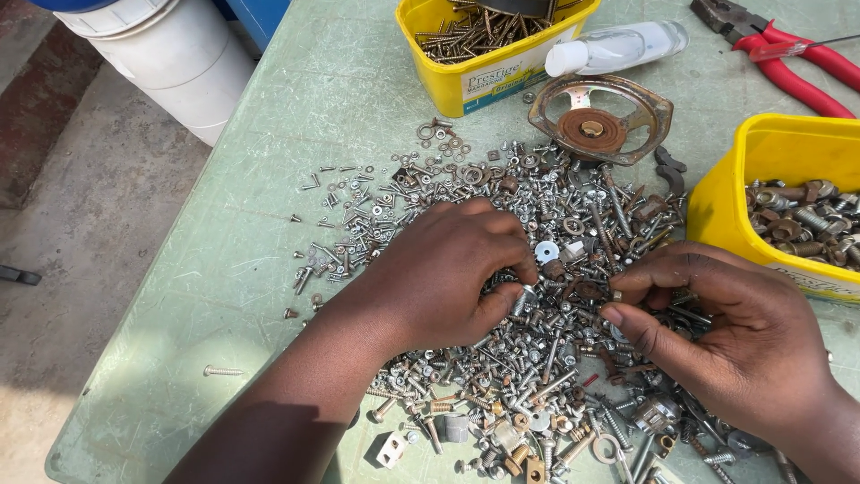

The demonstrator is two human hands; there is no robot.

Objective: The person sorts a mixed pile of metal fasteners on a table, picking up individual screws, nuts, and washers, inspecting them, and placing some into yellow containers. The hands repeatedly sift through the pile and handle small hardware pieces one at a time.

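A wide heap of mixed screws, bolts, nuts and washers (502,224) covers the middle of a pale green table (269,206). My left hand (439,273) rests palm down on the heap, its fingers curled and pinching small pieces near the centre. My right hand (730,336) lies on the heap's right side, thumb and forefinger pinched together around a small fastener I cannot make out. The two hands are a short gap apart.
A yellow tub of rusty bolts and nuts (788,206) stands at the right. Another yellow tub of screws (484,45) sits at the back, beside a clear plastic bottle (618,47), a rusty round metal part (598,116) and red-handled pliers (788,58). A white bucket (170,58) stands off the table's left.
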